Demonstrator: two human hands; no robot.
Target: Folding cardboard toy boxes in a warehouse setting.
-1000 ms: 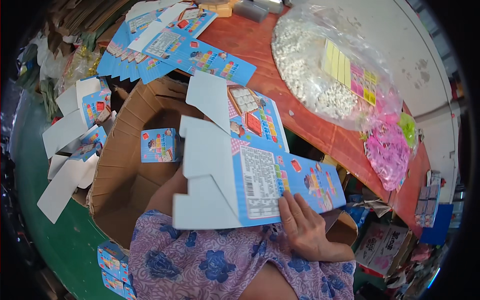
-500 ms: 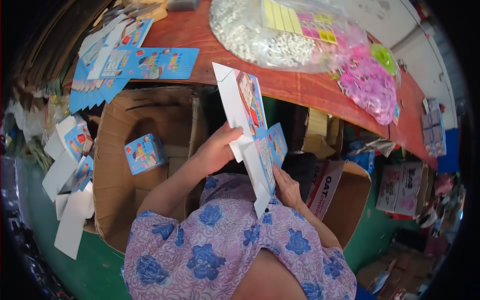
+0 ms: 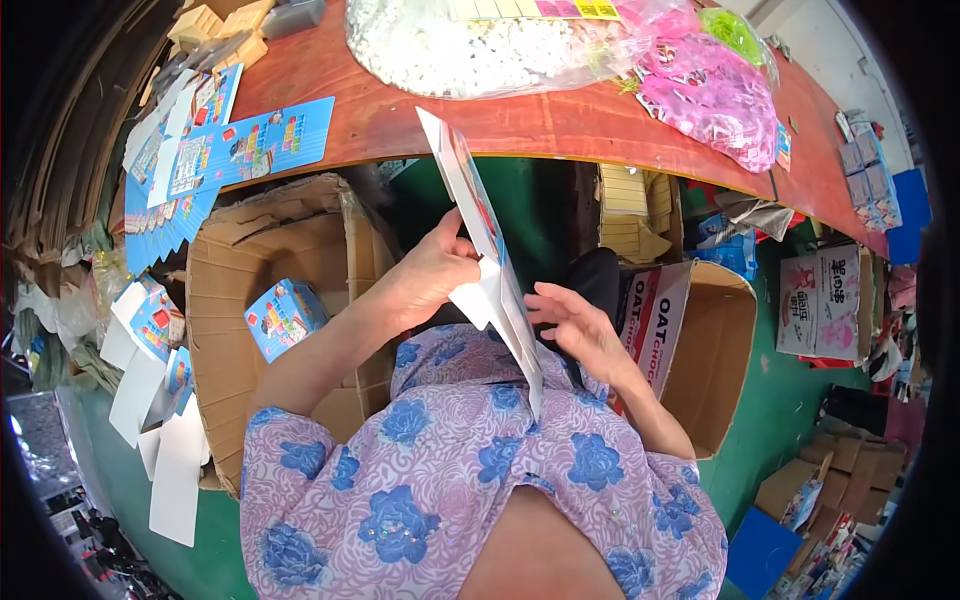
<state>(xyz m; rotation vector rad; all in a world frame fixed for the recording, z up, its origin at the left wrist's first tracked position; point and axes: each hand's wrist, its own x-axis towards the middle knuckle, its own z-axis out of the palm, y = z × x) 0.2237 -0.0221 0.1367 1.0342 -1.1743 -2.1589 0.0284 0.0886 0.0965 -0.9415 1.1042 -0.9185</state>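
A flat, unfolded blue and white printed carton blank [image 3: 480, 230] stands almost edge-on in front of my chest, above my lap. My left hand [image 3: 432, 272] grips its white flap from the left side. My right hand [image 3: 578, 330] rests against its right face with fingers spread, touching the lower part. Whether the right hand truly grips the blank is unclear. One folded blue box [image 3: 284, 316] lies inside the big open cardboard box [image 3: 228, 300] to my left.
A red-brown table [image 3: 560, 125] carries more flat blue blanks [image 3: 230, 150], a clear bag of white pieces [image 3: 490, 45] and pink bags [image 3: 715, 95]. Another open cardboard box [image 3: 712, 350] stands at my right. White-backed blanks [image 3: 175, 455] lie on the green floor at left.
The carton blank has turned from lying broad and flat to standing edge-on between my hands. My view has shifted, so the table sits higher in the picture.
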